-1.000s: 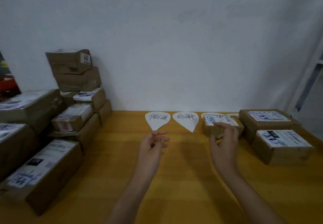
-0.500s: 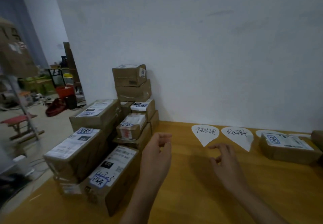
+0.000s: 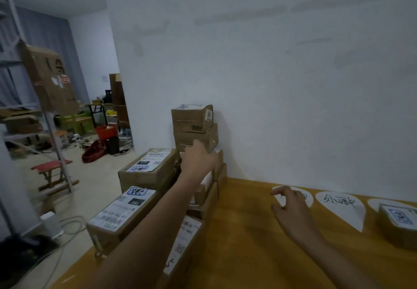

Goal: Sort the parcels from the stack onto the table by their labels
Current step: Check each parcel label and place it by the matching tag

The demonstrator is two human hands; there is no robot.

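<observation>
Head | left hand (image 3: pixel 198 160) at parcel stack (image 3: pixel 191 118), grip unclear | right hand (image 3: pixel 291 209) grip released

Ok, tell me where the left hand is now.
Head view, left of centre: the left hand reaches to the parcel stack by the wall, its fingers at the second box from the top.

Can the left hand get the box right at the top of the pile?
Probably yes. The left hand is up at the stack, just under the top box; nothing sits on that box or stands in front of it.
</observation>
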